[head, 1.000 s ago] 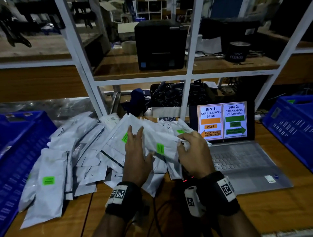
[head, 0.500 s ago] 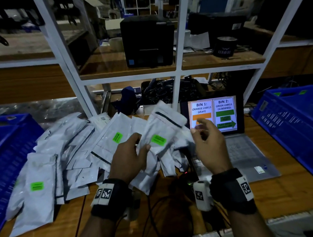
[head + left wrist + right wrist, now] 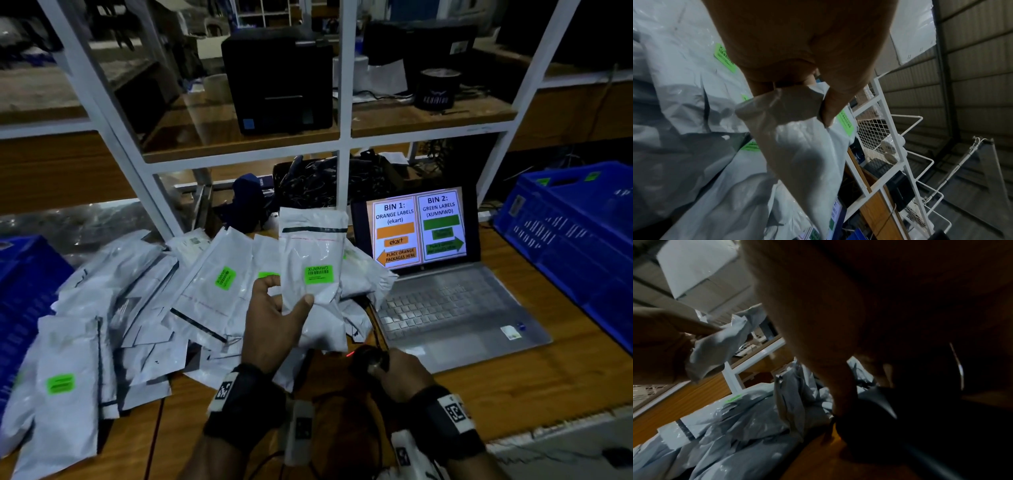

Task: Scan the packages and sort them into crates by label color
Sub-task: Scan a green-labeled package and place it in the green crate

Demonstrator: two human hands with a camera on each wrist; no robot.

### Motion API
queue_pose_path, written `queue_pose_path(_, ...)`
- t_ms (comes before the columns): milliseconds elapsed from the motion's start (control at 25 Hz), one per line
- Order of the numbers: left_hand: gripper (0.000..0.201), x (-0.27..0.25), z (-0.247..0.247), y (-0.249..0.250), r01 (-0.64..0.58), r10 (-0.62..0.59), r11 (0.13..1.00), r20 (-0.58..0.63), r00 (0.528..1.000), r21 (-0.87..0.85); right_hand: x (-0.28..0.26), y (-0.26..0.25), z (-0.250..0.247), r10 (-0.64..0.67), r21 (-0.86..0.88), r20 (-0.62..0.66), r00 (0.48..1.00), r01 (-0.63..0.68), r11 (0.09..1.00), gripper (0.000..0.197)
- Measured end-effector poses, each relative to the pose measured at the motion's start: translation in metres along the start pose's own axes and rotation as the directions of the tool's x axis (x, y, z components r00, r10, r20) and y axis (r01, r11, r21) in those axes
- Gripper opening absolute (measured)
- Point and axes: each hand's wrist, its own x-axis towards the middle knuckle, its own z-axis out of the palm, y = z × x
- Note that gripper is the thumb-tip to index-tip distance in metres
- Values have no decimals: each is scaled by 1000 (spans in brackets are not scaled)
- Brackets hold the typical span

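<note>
Left hand [image 3: 274, 322] pinches a green-labelled package [image 3: 313, 274] upright above the bench's pile; right hand [image 3: 400, 371] grips a dark scanner [image 3: 370, 359].

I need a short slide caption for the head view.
Left hand holds a green-labelled package upright; right hand grips the scanner.
</note>
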Motion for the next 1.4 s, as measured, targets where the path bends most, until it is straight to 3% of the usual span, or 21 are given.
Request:
queue_pose_path(120, 59, -4, 4, -6, -1, 1, 1000, -34, 999, 22, 5, 10, 3, 50, 97, -43, 998, -46, 994, 35)
queue_pose_path(240, 69, -7, 4, -7, -86, 86, 996, -1, 996, 16, -4, 14, -10, 43, 333, -112, 993, -3, 943, 33)
queue_pose_path(400, 65, -7, -1, -12, -211, 209, 963, 35, 977, 168, -23, 5, -33, 22, 669, -169, 985, 98, 737, 40)
queue_pose_path(520, 73, -8, 2, -14, -222, 229, 955, -9, 973, 195, -33, -5, -48, 9, 757, -232, 973, 175, 629, 44)
queue_pose_path(680, 92, -15, 6, -15, -195, 214, 941, -41, 976, 278, -54, -25, -64, -107, 831, -247, 963, 267, 487, 25)
queue_pose_path(1000, 101, -20, 12, -18, -235, 259, 892, -8, 966, 386, -79, -65, -56, -305, 834, -228, 925, 347, 429, 19)
queue_pose_path(1400, 102, -20, 8, -21, -249, 264, 883, 18, 964, 399, -71, -74, -48, -311, 833, -190, 931, 321, 451, 21)
